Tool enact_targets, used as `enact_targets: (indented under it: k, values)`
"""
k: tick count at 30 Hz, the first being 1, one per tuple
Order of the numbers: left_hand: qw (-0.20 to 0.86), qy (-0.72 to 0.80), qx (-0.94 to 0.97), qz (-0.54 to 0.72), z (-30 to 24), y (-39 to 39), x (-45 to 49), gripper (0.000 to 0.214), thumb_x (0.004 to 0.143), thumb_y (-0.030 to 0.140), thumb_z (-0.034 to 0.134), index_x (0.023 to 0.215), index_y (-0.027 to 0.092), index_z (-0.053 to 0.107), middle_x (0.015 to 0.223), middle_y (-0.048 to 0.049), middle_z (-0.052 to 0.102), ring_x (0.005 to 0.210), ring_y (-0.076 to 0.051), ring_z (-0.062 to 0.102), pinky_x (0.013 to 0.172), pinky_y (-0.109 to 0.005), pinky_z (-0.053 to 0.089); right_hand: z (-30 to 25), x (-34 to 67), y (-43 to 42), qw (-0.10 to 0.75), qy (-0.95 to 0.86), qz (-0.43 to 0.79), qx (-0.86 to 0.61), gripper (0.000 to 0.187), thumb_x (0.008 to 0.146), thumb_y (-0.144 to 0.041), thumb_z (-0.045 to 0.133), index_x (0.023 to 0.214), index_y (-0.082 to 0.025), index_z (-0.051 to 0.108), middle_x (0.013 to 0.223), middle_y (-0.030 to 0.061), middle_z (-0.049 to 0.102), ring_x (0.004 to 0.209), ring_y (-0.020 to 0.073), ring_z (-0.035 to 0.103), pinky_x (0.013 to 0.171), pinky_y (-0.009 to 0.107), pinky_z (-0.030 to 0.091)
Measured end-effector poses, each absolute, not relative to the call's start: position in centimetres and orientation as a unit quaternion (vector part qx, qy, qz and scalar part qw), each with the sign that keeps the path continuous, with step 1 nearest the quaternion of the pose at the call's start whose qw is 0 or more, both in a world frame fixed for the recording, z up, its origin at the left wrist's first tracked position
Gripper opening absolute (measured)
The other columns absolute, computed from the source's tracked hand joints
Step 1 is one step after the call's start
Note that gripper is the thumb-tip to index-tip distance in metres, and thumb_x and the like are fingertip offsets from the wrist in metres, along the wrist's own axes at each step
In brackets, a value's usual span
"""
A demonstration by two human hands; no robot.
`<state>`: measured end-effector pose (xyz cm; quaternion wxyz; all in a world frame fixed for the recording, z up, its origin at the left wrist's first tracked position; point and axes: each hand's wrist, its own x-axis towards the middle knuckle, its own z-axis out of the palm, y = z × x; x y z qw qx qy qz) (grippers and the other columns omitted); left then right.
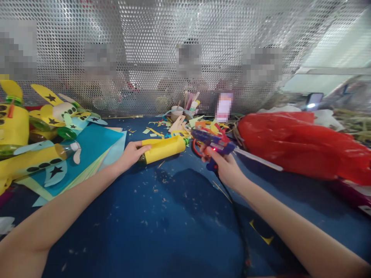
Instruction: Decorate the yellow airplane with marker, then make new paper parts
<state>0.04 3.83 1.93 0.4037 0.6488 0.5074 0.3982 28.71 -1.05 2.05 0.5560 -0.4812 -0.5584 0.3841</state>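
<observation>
At my 9 o'clock, paper-clad bottles (37,156), partly cut off. Closer in at 9, my L hand (133,154) pinches the yellow-wrapped bottle (165,150) near its base, fingertips hidden behind. Prob. glue step; next move calls for nozzle (194,133) against bottle, L hand steady. Tip blurs into scraps (177,124). At 4, my R hand (224,166) wraps the glue gun (215,139), 1 glue stick (257,157) out back; can't make out trigger

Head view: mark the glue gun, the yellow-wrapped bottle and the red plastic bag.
Glue gun (215,141), head view: on its blue body.
Yellow-wrapped bottle (165,150), head view: middle of its wrap.
Red plastic bag (292,144), head view: on its near side.
</observation>
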Motion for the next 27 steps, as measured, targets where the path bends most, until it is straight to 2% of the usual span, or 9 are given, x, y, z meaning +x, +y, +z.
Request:
enact_targets:
  k: [4, 9, 16, 21, 27]
  values:
    - [0.401, 0.513, 0.651, 0.391, 2.2, 3.7, 0.1, 0.03, 0.076, 0.038, 0.062, 0.094, 0.02, 0.079, 0.094, -0.0032, 0.077, 0.093, -0.028, 0.069, 0.076, -0.031, 0.054, 2.0, 27.9, -2.6, 0.456, -0.656, 0.344, -0.493, 0.042, 0.08, -0.064, 0.059, 0.081, -0.021, 0.063, 0.068, 0.0015, 0.061, 0.053, 0.0141, 0.053, 0.05, 0.028, 0.047]
    - [0.381, 0.519, 0.667, 0.375, 2.1, 3.7, 0.1, 0.03, 0.077, 0.038, 0.061, 0.094, 0.02, 0.078, 0.098, -0.0039, 0.077, 0.094, -0.028, 0.069, 0.078, -0.032, 0.054, 2.0, 27.7, -2.5, 0.378, -0.723, 0.236, -0.528, 0.042, 0.088, -0.059, 0.05, 0.074, -0.021, 0.06, 0.064, 0.0028, 0.063, 0.05, 0.0153, 0.055, 0.047, 0.028, 0.047]
    - [0.34, 0.468, 0.716, 0.391, 1.7, 3.6, 0.0, 0.026, 0.081, 0.037, 0.058, 0.095, 0.028, 0.078, 0.118, 0.0009, 0.071, 0.113, -0.025, 0.064, 0.101, -0.036, 0.047, 3.4, 25.8, -0.9, 0.343, -0.716, 0.275, -0.542, 0.037, 0.089, -0.056, 0.051, 0.074, -0.022, 0.057, 0.064, 0.0019, 0.065, 0.051, 0.0172, 0.064, 0.052, 0.03, 0.055]
    - [0.323, 0.448, 0.734, 0.395, 1.6, 3.6, 0.0, 0.025, 0.083, 0.035, 0.057, 0.097, 0.029, 0.077, 0.118, 0.0012, 0.071, 0.114, -0.025, 0.064, 0.103, -0.038, 0.046, 4.9, 24.1, -1.3, 0.325, -0.724, 0.316, -0.52, 0.034, 0.087, -0.051, 0.056, 0.068, -0.022, 0.056, 0.059, 0.0007, 0.063, 0.048, 0.0169, 0.065, 0.046, 0.027, 0.053]
    - [0.304, 0.438, 0.75, 0.391, 1.5, 3.5, 0.0, 0.028, 0.085, 0.031, 0.054, 0.103, 0.024, 0.075, 0.121, -0.0003, 0.07, 0.117, -0.022, 0.062, 0.106, -0.037, 0.045, 6.7, 24.5, -1.7, 0.262, -0.722, 0.213, -0.604, 0.029, 0.09, -0.042, 0.052, 0.073, -0.02, 0.06, 0.053, 0.0007, 0.063, 0.051, 0.0167, 0.066, 0.055, 0.025, 0.05]
